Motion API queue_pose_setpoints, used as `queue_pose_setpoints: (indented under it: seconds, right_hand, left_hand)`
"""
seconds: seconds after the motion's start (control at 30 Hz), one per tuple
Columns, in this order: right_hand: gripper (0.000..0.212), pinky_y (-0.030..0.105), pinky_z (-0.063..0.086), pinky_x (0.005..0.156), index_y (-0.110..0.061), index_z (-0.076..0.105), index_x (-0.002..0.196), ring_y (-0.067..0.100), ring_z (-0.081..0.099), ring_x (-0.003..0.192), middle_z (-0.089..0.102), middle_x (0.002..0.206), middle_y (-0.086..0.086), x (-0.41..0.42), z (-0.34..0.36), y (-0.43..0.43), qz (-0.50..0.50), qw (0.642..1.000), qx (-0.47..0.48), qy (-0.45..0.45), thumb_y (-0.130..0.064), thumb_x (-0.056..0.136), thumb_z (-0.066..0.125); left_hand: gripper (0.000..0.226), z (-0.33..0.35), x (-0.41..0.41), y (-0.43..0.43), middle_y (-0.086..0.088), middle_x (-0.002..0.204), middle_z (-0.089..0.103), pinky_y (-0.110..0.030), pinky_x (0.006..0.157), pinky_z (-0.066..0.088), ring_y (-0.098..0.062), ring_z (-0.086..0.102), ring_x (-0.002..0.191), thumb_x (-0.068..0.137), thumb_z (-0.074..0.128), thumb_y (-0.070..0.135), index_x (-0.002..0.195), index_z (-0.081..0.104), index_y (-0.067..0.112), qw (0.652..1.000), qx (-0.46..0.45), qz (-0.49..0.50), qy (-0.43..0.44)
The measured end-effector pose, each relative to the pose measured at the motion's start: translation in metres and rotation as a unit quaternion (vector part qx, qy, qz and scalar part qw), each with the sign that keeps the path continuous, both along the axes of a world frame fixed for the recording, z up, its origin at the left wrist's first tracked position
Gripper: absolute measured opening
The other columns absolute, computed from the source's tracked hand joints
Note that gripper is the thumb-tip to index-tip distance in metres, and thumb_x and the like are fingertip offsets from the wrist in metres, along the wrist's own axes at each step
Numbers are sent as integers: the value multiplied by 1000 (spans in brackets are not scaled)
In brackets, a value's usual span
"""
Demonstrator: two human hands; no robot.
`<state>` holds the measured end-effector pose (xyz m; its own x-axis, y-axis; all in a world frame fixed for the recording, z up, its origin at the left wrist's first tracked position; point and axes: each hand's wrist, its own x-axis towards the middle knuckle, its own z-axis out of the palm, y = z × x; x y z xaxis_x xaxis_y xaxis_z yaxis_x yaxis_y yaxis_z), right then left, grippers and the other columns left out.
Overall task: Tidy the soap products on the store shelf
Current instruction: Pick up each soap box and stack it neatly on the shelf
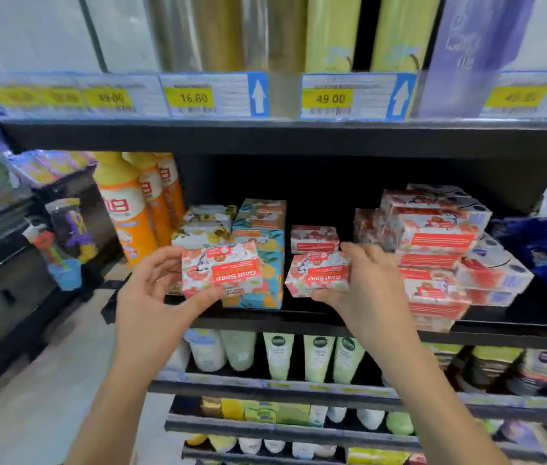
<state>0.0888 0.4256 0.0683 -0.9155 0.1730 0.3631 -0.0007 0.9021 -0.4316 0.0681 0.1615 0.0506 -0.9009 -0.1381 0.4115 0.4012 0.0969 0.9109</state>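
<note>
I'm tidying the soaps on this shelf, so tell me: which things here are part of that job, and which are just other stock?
Job: left box in left grip; right box in right grip; red stack; teal boxes.
Just there: orange bottles; price tags; green tubes; blue packet.

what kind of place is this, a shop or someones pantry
Most likely a shop aisle: yellow price tags line the shelf edge, boxed soaps sit stacked in rows, and bottles fill the shelves below.

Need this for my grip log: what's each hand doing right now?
Left hand: holding the left Goat Soap box.
Right hand: holding the right Goat Soap box.
</note>
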Motion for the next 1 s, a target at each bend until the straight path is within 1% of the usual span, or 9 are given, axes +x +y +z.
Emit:
queue_pose_setpoints:
  seconds: [0.23,0.3,0.37,0.47,0.53,0.63,0.7,0.83,1.0]
  right_hand:
    - [71,38,35,106,-5,46,143,35,43,128,50,141,14,-22,-14,-10,-37,993,49,-103,-40,89,77]
    - [63,40,40,103,-4,49,138,38,47,126,52,140,16,-25,-18,-10,-32,992,46,-110,-34,90,77]
    - [61,42,41,105,-3,47,141,40,47,132,46,149,19,-28,-25,-10,-25,993,32,-111,-26,92,76]
    - [74,44,36,115,-5,39,152,37,40,144,30,163,16,-26,-32,-12,-26,995,-35,-88,-29,92,76]
    - [84,40,41,111,-7,36,154,32,49,137,38,159,11,-22,-33,-13,-34,993,-97,-57,-34,88,80]
    - [78,32,45,100,-9,43,150,26,57,126,56,142,6,-27,-35,-13,-48,984,-169,-35,-27,86,83]
    - [76,35,51,99,-10,47,144,25,62,122,65,131,4,-39,-39,-10,-57,978,-200,-25,-25,81,87]
    - [93,47,54,101,-5,32,152,29,63,122,65,132,9,-70,-48,-6,-77,968,-240,-9,-21,79,89]
    - [89,49,52,103,-5,37,149,30,63,124,65,132,11,-102,-57,0,-88,958,-271,17,-19,77,89]
  left_hand:
    - [67,1,-9,-9,3,112,72,-15,84,56,-8,70,108,56,89,18,118,63,19,1000,11,-29,-3]
    - [67,1,-9,-8,3,112,72,-14,85,55,-7,69,108,56,88,18,118,63,19,999,18,-29,-2]
    - [67,0,-9,-7,3,113,72,-13,84,55,-6,69,108,56,88,18,118,63,18,999,22,-32,-1]
    - [67,-1,-9,-5,1,115,71,-13,83,55,-5,69,108,57,87,17,119,63,16,999,25,-36,-3]
    - [68,-3,-8,-4,0,116,71,-14,85,55,-6,69,109,57,88,18,120,63,16,999,26,-34,-4]
    - [69,-5,-7,-1,2,115,71,-16,86,56,-7,69,109,57,88,19,121,63,16,999,28,-32,-7]
    - [69,-7,-6,0,4,112,72,-19,90,57,-9,69,110,56,89,21,121,63,17,999,24,-31,-10]
    - [69,-10,-1,3,8,112,73,-26,93,58,-10,69,112,56,89,24,120,64,20,999,19,-31,-16]
    - [71,-11,2,5,9,114,73,-32,93,60,-10,68,113,56,89,26,122,64,20,999,15,-26,-25]
